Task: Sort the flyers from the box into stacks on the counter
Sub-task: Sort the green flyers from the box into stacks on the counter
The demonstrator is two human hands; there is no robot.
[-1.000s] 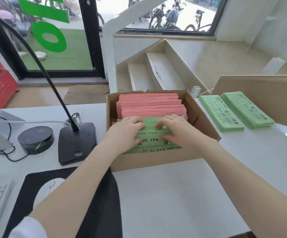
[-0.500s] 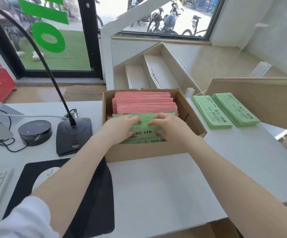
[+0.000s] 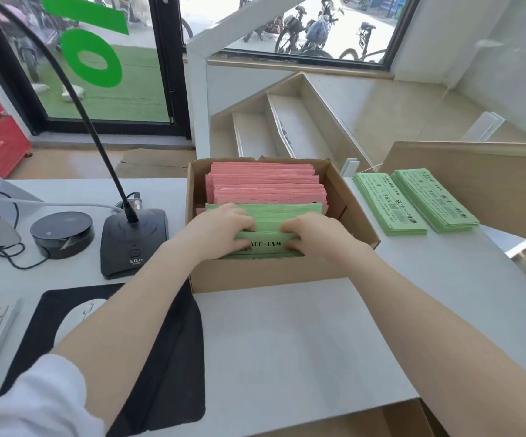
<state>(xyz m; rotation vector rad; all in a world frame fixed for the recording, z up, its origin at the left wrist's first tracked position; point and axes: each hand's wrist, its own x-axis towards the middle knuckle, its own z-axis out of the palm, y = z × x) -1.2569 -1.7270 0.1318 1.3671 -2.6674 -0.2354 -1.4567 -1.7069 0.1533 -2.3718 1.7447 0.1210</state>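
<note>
- Left hand point(image 3: 220, 230) and right hand point(image 3: 313, 236): fingers curled round a bundle of green flyers point(image 3: 263, 223) at near end of cardboard box point(image 3: 274, 274).
- Pink flyers point(image 3: 265, 184) behind, at far end.
- Two green stacks point(image 3: 413, 200) near counter's point(image 3: 287, 342) right edge.

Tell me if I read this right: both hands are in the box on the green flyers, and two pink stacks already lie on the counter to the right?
Not quite. In the head view the two stacks on the counter are green, not pink. Pink flyers remain in the box. Left hand and right hand do grip the green flyers.
</note>
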